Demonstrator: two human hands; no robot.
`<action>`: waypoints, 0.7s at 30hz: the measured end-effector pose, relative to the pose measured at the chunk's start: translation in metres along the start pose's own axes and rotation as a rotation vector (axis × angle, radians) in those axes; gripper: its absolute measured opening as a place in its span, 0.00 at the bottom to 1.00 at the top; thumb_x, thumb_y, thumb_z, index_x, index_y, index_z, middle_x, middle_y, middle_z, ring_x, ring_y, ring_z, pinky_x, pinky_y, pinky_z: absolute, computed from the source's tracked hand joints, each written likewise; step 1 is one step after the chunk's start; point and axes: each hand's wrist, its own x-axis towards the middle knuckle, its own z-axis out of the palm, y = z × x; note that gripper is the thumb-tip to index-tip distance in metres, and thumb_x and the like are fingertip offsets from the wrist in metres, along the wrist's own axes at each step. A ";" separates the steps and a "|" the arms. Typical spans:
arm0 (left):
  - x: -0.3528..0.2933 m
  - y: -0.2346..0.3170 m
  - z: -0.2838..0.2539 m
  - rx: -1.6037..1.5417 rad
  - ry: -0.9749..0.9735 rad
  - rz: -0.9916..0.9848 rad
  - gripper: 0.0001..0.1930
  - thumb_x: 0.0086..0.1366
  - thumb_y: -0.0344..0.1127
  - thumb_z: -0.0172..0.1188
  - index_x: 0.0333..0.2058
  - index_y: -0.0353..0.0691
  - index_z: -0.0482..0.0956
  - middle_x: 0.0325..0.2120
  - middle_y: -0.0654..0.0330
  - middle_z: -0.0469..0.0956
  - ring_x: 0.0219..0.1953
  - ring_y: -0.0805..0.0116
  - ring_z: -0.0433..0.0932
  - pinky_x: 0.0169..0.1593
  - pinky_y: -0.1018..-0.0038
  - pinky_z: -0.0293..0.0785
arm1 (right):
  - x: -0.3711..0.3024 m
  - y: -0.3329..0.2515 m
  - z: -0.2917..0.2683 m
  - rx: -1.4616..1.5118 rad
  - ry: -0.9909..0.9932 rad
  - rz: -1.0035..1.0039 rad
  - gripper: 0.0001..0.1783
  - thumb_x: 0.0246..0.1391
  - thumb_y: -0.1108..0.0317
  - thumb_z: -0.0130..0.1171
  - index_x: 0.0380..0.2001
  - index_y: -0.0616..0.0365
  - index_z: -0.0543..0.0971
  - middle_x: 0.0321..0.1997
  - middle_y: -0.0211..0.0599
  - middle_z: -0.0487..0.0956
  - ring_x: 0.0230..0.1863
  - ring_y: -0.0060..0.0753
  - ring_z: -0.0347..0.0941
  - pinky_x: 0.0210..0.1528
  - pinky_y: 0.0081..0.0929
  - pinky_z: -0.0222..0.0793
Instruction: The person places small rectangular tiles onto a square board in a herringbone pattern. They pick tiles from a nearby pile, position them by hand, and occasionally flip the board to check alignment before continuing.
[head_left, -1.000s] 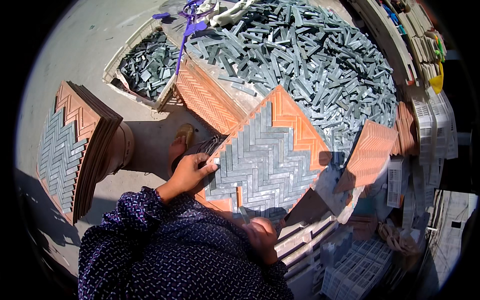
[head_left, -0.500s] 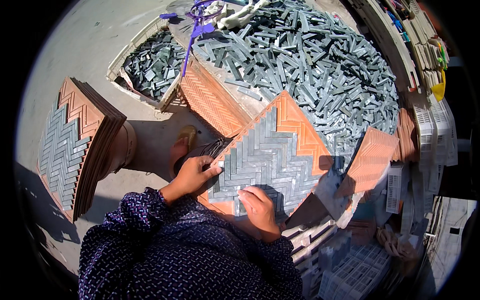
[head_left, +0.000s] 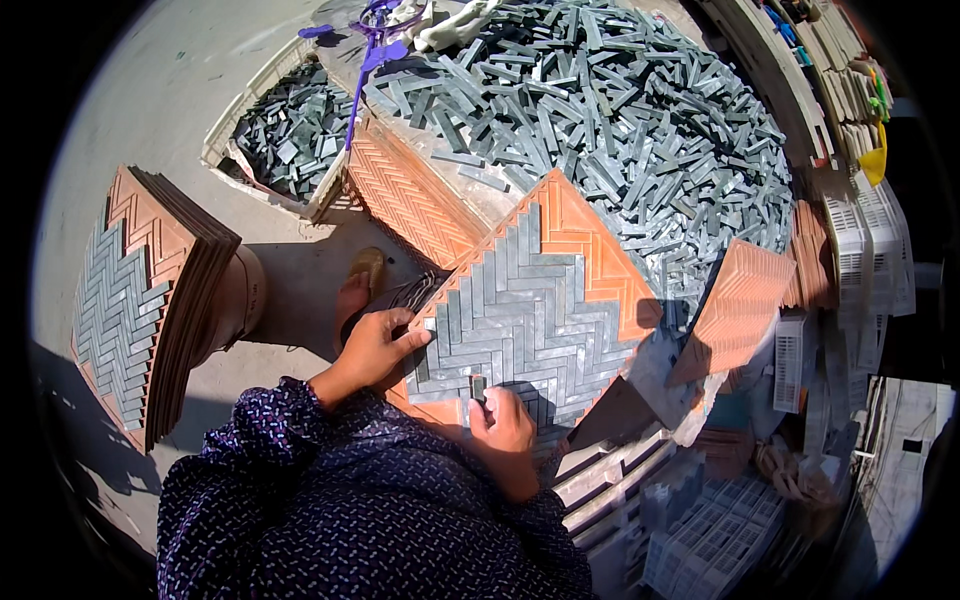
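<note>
An orange herringbone tray [head_left: 590, 240] lies tilted in front of me, mostly filled with grey stone strips [head_left: 530, 300] in a zigzag pattern. Bare orange grooves show at its far right side and near corner. My left hand [head_left: 375, 350] grips the tray's left edge, thumb on top and fingers partly hidden. Over the near part of the pattern, my right hand [head_left: 503, 430] is closed, pinching a small dark stone strip [head_left: 478, 387] between thumb and fingers. Whether that strip touches the tray I cannot tell.
A large heap of loose grey strips [head_left: 620, 130] lies beyond the tray. At far left a stack of trays [head_left: 175, 225] rests on a round stand, topped by a filled one. A cream crate [head_left: 215, 140] holds dark pieces. White plastic crates [head_left: 715, 540] stand at lower right.
My right hand has turned and shifted slightly down, and a small dark strip now shows in its fingers. The left hand keeps its hold on the tray. The whole view has shifted slightly.
</note>
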 end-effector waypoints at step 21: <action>0.002 -0.006 -0.001 -0.097 -0.069 0.004 0.13 0.60 0.35 0.60 0.36 0.28 0.76 0.28 0.60 0.77 0.33 0.78 0.71 0.39 0.78 0.68 | 0.004 0.002 -0.006 0.147 0.050 -0.152 0.14 0.43 0.78 0.60 0.37 0.61 0.78 0.29 0.42 0.75 0.30 0.41 0.73 0.32 0.31 0.70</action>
